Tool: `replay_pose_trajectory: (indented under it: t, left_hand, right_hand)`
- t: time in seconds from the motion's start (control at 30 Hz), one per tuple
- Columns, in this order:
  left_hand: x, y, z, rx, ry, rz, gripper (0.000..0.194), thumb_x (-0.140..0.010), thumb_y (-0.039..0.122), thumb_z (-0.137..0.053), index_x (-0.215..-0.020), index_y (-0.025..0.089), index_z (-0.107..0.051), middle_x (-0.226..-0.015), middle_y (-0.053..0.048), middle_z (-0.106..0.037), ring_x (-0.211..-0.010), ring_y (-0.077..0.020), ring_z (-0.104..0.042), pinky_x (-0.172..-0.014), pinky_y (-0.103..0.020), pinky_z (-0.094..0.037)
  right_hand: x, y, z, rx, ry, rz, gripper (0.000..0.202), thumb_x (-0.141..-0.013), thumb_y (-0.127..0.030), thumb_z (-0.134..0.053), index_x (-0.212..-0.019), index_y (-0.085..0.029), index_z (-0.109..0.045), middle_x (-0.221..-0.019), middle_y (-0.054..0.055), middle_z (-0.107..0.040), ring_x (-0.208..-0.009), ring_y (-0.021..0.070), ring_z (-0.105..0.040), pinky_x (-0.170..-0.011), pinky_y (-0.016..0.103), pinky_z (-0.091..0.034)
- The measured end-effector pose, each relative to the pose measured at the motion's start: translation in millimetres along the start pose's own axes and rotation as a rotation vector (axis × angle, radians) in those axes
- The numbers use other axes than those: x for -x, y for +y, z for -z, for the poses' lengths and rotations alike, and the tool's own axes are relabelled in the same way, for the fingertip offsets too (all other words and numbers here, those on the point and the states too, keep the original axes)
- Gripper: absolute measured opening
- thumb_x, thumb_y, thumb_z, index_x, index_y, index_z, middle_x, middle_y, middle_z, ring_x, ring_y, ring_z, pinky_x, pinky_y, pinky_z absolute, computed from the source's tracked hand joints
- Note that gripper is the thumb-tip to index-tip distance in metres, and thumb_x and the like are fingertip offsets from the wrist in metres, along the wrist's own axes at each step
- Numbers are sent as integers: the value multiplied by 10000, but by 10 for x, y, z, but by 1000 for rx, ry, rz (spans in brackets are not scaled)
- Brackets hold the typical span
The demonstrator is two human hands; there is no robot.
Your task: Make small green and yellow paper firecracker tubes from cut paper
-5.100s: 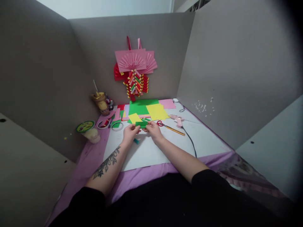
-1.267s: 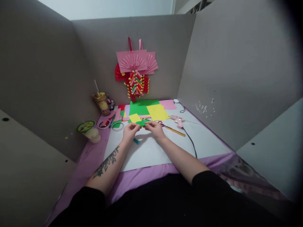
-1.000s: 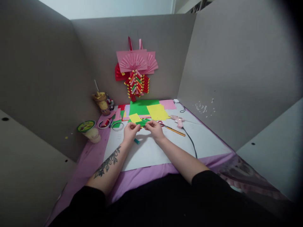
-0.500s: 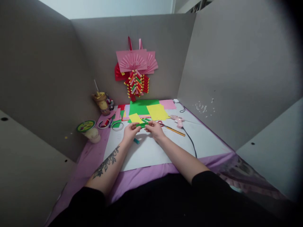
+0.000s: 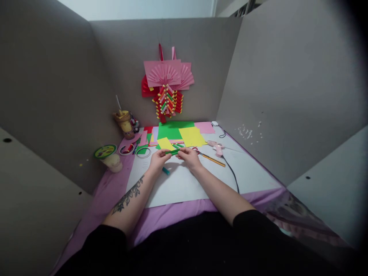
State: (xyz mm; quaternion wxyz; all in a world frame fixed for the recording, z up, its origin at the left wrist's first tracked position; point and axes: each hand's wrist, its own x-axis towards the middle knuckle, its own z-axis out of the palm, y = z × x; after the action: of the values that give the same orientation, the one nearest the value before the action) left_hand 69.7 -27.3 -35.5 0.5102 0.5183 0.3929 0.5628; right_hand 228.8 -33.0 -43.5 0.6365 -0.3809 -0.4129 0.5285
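Observation:
Between my two hands, above the white sheet [image 5: 184, 188], is a narrow piece of green paper [image 5: 173, 152]. My left hand [image 5: 159, 158] pinches its left end, and my right hand [image 5: 187, 156] pinches the right end. Whether the paper is rolled or folded is too small to tell. Just beyond the fingers lie small green paper rolls [image 5: 178, 145] by a yellow paper piece [image 5: 165, 143]. A teal glue stick or tube [image 5: 166, 171] rests under my left wrist. To the right of my right hand are red-handled scissors [image 5: 196, 150] and a yellow-orange pencil-like stick [image 5: 214, 159].
A pink glue gun [image 5: 218, 148] with a black cord lies at right. Coloured paper sheets [image 5: 175, 130] spread along the back. Tape rolls [image 5: 143, 153] and two drink cups [image 5: 126, 126] stand left. Paper fan and firecracker decorations [image 5: 166, 76] hang on the grey back panel [image 5: 120, 57].
Both hands keep their pinch on the green paper, which has shifted very slightly. The whole view has moved a little, so the surroundings appear slightly further right.

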Motion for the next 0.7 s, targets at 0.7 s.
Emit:
replay_pose_trajectory:
  t: [0.7]
  left_hand:
    - [47,83,-61,254,6,236,444,-464,257,-861,-825,140,-630,-684,-14,-678,-647,-143,-652,-648,-266,-511]
  right_hand:
    - [124,-52,-11,443,-177,408,116,-727,-266,-658,-831,-240,-704,-869,41,-651,-847,192,-599,-725,313,-505]
